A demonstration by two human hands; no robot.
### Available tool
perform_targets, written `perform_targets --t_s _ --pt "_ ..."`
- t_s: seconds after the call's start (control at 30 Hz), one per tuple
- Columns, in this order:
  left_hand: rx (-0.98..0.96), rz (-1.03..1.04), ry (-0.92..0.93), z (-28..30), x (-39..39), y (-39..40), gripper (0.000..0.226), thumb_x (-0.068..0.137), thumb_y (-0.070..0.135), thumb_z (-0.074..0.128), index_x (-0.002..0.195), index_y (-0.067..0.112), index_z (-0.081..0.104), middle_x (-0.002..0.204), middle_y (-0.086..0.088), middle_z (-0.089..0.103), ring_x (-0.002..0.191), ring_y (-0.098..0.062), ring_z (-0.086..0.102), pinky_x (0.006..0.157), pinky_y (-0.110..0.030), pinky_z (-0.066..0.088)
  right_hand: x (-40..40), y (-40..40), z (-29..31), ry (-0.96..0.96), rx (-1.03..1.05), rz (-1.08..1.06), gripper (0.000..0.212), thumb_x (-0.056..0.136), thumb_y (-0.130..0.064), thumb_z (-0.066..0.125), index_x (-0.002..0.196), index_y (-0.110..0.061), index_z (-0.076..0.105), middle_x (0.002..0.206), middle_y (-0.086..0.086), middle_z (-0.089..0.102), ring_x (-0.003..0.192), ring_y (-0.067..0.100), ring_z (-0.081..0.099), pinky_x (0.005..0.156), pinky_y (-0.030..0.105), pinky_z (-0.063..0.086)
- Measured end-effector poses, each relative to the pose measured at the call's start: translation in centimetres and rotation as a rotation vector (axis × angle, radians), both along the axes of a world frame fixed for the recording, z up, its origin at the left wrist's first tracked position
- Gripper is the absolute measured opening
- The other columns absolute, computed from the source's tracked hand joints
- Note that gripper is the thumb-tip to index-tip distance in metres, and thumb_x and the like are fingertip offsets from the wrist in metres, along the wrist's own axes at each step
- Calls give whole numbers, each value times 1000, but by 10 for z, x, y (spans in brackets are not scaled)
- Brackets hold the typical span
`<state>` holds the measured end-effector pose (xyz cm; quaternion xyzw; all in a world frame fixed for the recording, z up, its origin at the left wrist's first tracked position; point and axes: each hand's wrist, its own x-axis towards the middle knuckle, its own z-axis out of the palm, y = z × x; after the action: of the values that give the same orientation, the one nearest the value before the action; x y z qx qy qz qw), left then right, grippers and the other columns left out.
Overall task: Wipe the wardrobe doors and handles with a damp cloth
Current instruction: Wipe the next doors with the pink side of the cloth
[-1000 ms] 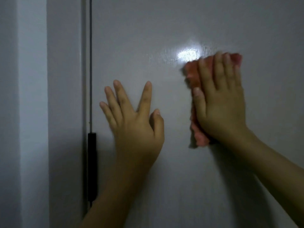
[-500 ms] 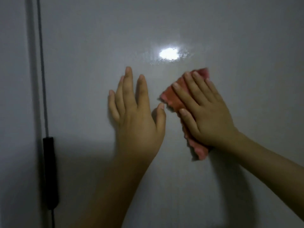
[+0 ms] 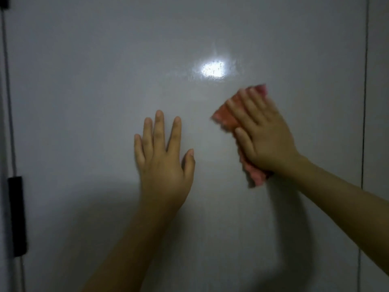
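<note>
Pale grey glossy wardrobe door (image 3: 84, 102) fills the view, a bright glare patch (image 3: 213, 69) on it. Black bar handle (image 3: 17, 216) at its left edge. My left hand (image 3: 164, 163) flat on the panel, fingers straight and slightly spread. My right hand (image 3: 265, 138), blurred, presses the pink-orange folded cloth (image 3: 226, 118) against the door, fingers seemingly extended over it.

We are pressing our left hand (image 3: 163, 165) flat at the wardrobe door (image 3: 84, 102) centre, our right hand (image 3: 265, 135) lying on the cloth (image 3: 226, 120) to its right, the handle (image 3: 17, 216) sitting at the door's left edge.
</note>
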<state>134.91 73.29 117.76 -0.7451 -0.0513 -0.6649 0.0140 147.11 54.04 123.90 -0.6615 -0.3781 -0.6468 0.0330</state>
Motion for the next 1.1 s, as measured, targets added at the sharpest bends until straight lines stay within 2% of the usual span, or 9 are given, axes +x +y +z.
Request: perform_targets --t_s 0.1,0.17,0.37,0.57,0.63,0.77,0.83,0.97,1.1 --pt "-20 7 4 -1 7 -14 62 96 44 35 151 17 28 160 -13 14 148 -26 7 118 -45 1 10 -15 17 182 410 52 56 100 -33 24 151 -13 18 158 15 17 147 26 9 120 39 1" --pt "-21 -19 1 -3 12 -28 61 96 44 35 151 17 28 160 -12 14 148 -25 7 118 -44 2 5 -4 1 208 474 76 57 100 -32 24 151 -9 16 157 17 15 146 30 8 120 43 2" --pt "26 -85 -4 -6 30 -65 57 96 38 40 149 17 32 158 -12 19 148 -25 11 119 -40 4 25 -50 -28 -44 -184 48 56 99 -37 27 149 -13 22 156 13 17 146 26 10 120 43 7" --pt "7 -16 82 -1 47 -102 57 97 46 32 149 23 31 158 -11 22 147 -25 13 118 -41 2 40 -72 -5 242 482 94 58 99 -34 24 151 -11 14 157 17 15 146 28 7 120 43 3" --pt "-8 37 91 -1 49 -110 59 97 50 31 148 22 33 157 -15 22 147 -28 14 117 -43 2 36 -65 -28 218 390 103 58 99 -33 26 151 -8 15 156 20 16 146 31 8 120 45 5" --pt "-14 148 124 3 51 -120 67 95 57 30 148 18 35 156 -22 21 146 -37 15 117 -47 5 53 -106 -35 -20 -165 44 56 99 -36 28 150 -12 19 156 15 15 146 26 9 120 43 6" --pt "-50 181 163 7 48 -128 73 93 62 28 148 16 33 156 -24 18 146 -38 11 117 -49 5 66 -124 -18 17 -77 10 57 99 -37 26 150 -14 15 157 15 16 146 24 7 120 41 2" --pt "-153 213 254 11 49 -148 83 92 68 27 153 12 16 158 -24 0 147 -36 -6 116 -51 -9 56 -104 -28 235 440 106 58 99 -32 26 151 -10 15 157 17 15 146 30 8 120 42 2" --pt "-187 160 262 5 56 -156 90 92 65 34 153 6 3 157 -26 -10 146 -36 -13 118 -47 -9 53 -101 -63 40 -46 111 55 98 -32 31 148 -9 24 154 18 22 145 32 16 119 47 11"
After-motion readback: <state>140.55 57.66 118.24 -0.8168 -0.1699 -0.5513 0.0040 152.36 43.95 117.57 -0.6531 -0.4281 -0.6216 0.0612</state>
